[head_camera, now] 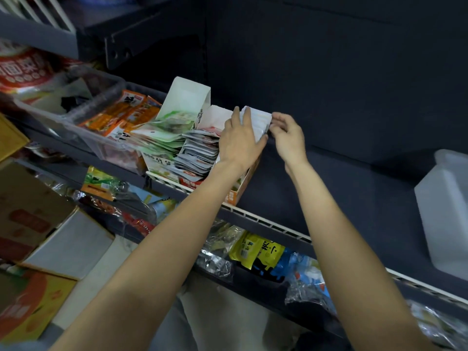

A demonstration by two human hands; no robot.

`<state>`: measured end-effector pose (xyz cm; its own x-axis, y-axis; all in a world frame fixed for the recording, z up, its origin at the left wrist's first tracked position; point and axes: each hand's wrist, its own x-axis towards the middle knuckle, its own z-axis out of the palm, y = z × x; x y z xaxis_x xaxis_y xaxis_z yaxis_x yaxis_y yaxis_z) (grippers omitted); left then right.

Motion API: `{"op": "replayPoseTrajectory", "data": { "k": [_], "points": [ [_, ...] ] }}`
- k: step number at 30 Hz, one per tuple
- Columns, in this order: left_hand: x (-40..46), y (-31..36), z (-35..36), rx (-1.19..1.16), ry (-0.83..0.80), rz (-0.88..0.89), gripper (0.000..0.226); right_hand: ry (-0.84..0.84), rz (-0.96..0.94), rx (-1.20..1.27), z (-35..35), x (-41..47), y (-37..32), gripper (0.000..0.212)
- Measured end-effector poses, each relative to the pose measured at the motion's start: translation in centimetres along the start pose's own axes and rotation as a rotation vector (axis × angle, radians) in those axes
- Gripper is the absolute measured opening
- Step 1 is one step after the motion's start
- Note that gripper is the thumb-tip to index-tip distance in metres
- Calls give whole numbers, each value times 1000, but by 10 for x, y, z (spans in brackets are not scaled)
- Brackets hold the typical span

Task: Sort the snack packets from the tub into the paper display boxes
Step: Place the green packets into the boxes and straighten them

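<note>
Both bare forearms stretched forward and up over the dark grey shelf [354, 188] with its white slotted front rail. Left hand [240, 143] laid palm-down, fingers nearly straight and pointing away, thumb hooked under the near right corner of a stack of white-backed snack packets [258, 120], fingers flat against the stack's left face. Right hand [288, 138] bent at the wrist, fingers curled, fingertips pinching the stack's right end just beside the dark back wall. Stack held upright on edge between the two hands, above the back of the orange-and-white paper display box [238, 191], rightmost in the row; whether touching the box cannot be told.

Just left, a red-and-white paper display box [195, 182] packed with overlapping grey-white sachets [200, 153]. Further left, a white-and-green paper display box [187, 97] with a tall open flap, pale green packets [162, 138] spilling forward. Beyond, a clear plastic tub [76, 122] holding orange snack packets [121, 112]. Far right on the shelf, well apart, a translucent white plastic jug [448, 211]. Below, a lower shelf with a yellow pouch [255, 249] and clear-wrapped goods; brown cardboard cartons [33, 219] at lower left.
</note>
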<state>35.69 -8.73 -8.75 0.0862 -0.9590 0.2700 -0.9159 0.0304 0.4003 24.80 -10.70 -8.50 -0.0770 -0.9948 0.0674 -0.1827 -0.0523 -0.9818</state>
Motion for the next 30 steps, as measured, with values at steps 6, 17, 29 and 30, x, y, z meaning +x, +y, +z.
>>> {"op": "replayPoseTrajectory", "data": {
  "k": [6,17,29,30],
  "points": [
    [10,-7,7,63,-69,108,68,-110,14,17,-1,-11,9,52],
    [8,-7,13,21,-11,295,65,-126,-75,-136,-10,-16,3,46],
    [-106,-50,-23,-55,63,346,22,-107,-807,-725,0,-68,24,20],
    [-109,-54,-17,17,20,351,30,-139,-797,-796,2,-66,27,21]
  ]
}}
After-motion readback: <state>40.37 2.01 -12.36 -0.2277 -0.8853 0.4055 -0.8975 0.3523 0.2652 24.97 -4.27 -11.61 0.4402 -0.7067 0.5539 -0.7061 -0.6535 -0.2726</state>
